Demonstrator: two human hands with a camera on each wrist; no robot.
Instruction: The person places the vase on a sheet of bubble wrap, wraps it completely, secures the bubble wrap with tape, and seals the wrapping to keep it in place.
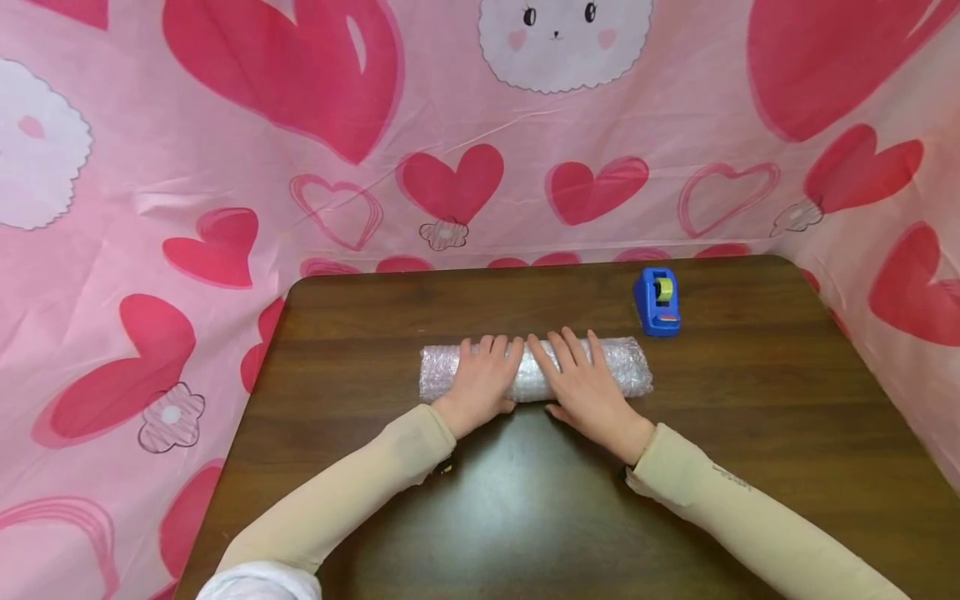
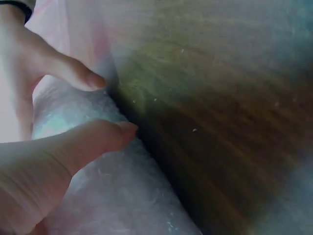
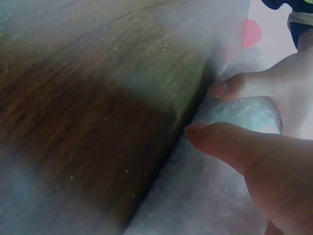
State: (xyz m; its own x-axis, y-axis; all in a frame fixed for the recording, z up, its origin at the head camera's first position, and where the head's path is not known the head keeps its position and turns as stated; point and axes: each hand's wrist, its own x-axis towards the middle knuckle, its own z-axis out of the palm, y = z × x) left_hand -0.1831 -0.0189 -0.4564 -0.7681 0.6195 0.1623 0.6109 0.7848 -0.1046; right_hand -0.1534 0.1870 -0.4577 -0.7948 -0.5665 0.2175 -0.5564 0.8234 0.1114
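A roll of clear bubble wrap [image 1: 528, 379] lies crosswise on the dark wooden table [image 1: 495, 517]. My left hand [image 1: 483, 379] holds it left of the middle, fingers over the top to the far side and thumb along the near side. Just right of the middle, my right hand [image 1: 585, 392] grips it the same way, its fingers spread. Both ends of the roll stick out past the hands. In the left wrist view the left thumb [image 2: 93, 142] presses on the plastic close to the table; the right wrist view has the right thumb [image 3: 227, 142] placed likewise.
A blue tape dispenser [image 1: 657, 302] with a yellowish roll of tape stands on the table, beyond the right end of the bubble wrap. Pink cloth [image 1: 517, 125] printed with hearts hangs behind the table and along both sides.
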